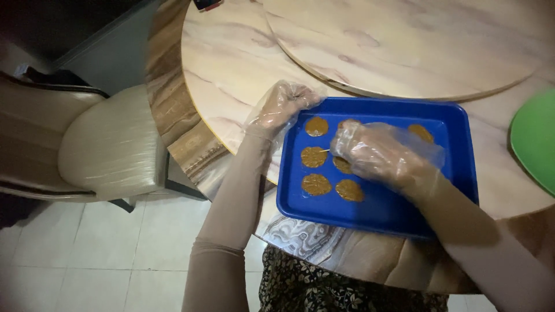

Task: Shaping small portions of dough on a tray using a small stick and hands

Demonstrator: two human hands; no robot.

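A blue rectangular tray (404, 214) lies at the near edge of a round marble table. Several flat brown round patties (316, 184) lie on its left half, and another patty (421, 133) shows at the back right. My left hand (283, 104), in a clear plastic glove, rests closed on the tray's far left corner. My right hand (378, 153), also gloved, hovers over the patties with fingers curled, holding a thin stick (325, 151) whose tip points at the middle-left patty (313, 156). The hand hides some patties.
A raised round turntable (416, 46) fills the table's centre. A green plate (535, 138) sits at the right edge. A cream padded chair (110, 144) stands left of the table over a white tiled floor (87, 266).
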